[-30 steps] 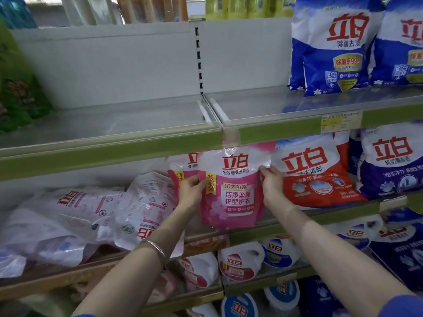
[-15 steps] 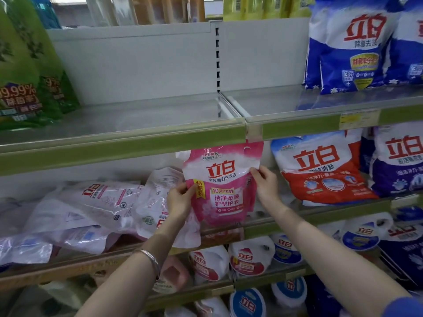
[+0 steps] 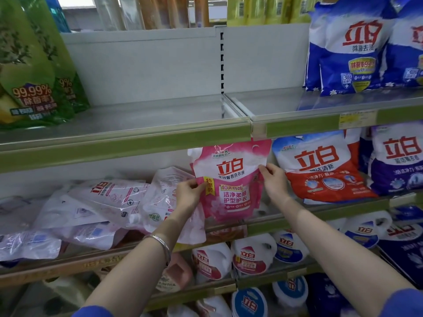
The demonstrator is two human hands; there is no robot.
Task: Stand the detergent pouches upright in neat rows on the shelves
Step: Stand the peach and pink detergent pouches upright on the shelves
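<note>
A pink detergent pouch (image 3: pixel 231 179) stands upright on the middle shelf (image 3: pixel 320 209), its top just under the shelf above. My left hand (image 3: pixel 190 193) pinches its left edge and my right hand (image 3: pixel 273 179) pinches its right edge. To the left, several pale pink and white pouches (image 3: pixel 107 202) lie flat and tumbled in a heap on the same shelf. One of them leans against the upright pouch behind my left hand.
Red-and-white (image 3: pixel 320 168) and purple (image 3: pixel 398 161) detergent bags stand right of the pouch. The upper shelf (image 3: pixel 137 124) holds green bags (image 3: pixel 29 72) at left and blue bags (image 3: pixel 348 49) at right. Detergent jugs (image 3: pixel 249 257) fill the lower shelves.
The pouch held in both hands now stands straighter and more fully in view. The view has shifted left, bringing the green bags into sight.
</note>
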